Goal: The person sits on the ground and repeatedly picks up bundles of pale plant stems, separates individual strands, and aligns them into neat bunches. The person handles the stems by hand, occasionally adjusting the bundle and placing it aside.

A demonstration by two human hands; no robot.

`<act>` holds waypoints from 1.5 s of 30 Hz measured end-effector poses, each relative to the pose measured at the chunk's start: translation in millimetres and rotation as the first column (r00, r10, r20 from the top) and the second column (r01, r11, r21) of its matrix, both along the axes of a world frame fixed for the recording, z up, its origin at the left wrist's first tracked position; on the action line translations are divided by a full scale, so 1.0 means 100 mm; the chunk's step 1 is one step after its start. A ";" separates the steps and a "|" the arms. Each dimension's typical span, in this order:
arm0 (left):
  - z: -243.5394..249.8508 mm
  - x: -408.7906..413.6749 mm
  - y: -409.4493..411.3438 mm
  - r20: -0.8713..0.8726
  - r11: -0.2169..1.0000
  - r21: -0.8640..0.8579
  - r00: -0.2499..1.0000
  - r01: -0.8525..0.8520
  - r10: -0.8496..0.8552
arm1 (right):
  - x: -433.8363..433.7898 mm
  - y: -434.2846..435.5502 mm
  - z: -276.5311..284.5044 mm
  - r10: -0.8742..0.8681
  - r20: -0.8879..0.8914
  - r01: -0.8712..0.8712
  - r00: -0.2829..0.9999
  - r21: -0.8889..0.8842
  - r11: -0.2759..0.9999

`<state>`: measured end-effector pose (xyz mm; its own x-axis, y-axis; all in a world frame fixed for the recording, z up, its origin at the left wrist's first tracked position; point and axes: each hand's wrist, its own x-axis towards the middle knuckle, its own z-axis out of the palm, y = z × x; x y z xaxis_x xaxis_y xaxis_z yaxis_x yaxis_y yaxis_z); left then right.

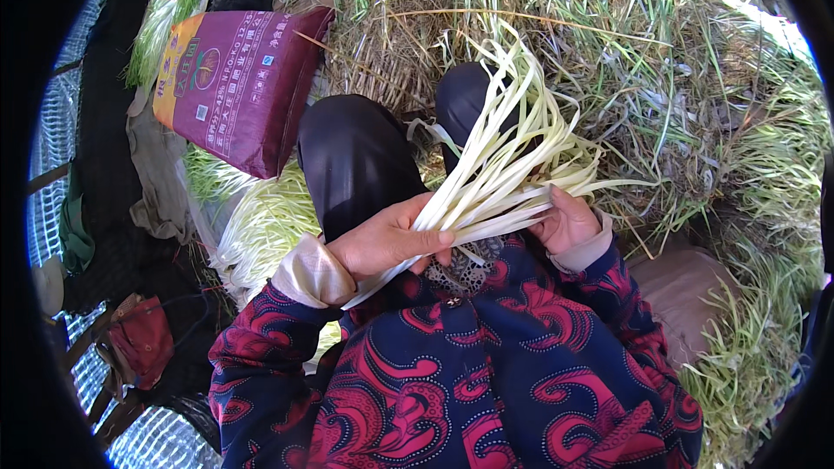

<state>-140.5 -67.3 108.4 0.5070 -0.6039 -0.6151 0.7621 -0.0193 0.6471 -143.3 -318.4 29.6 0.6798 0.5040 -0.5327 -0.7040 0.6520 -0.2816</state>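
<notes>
A bundle of pale yellow-white leafy stalks, looking like blanched chives (pixel 482 169), lies across my lap with its leaf ends fanned out over my right knee. My left hand (pixel 397 234) is closed round the lower part of the bundle, thumb on top. At the bundle's other side, my right hand (pixel 568 218) pinches several leaves between thumb and fingers. Part of that hand is hidden behind the leaves and the sleeve cuff.
A purple woven plastic sack (pixel 244 91) stands beyond my left knee. Piled blanched stalks (pixel 267 228) lie left of my legs. Dry and green plant litter (pixel 606 78) covers the ground ahead and right. A red cloth item (pixel 140 342) is at the lower left, a brown sheet (pixel 684 293) at my right.
</notes>
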 end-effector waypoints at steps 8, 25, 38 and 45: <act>-0.02 -0.01 -0.07 -0.060 0.999 0.012 0.997 -0.039 0.040 | -0.11 -0.54 0.18 0.623 0.050 -0.472 0.781 -0.605 0.641; -0.12 -0.18 -0.08 -0.172 0.930 0.026 0.915 -0.367 0.366 | 0.30 0.40 0.29 0.815 0.538 0.647 0.214 -0.703 0.294; -0.21 -0.20 -0.01 -0.227 0.817 -0.090 0.811 -0.569 0.540 | 0.36 0.45 0.29 0.825 0.451 0.610 0.340 -0.773 0.172; -0.22 -0.18 0.02 -0.195 0.837 -0.133 0.842 -0.530 0.502 | 0.38 0.40 0.16 0.889 0.347 0.661 0.298 -0.747 0.070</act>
<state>-158.6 -64.9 86.7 0.6877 -0.3835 -0.6164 0.7148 0.5060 0.4826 -105.4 -278.7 45.3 0.9028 0.3987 0.1615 0.4148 -0.7075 -0.5722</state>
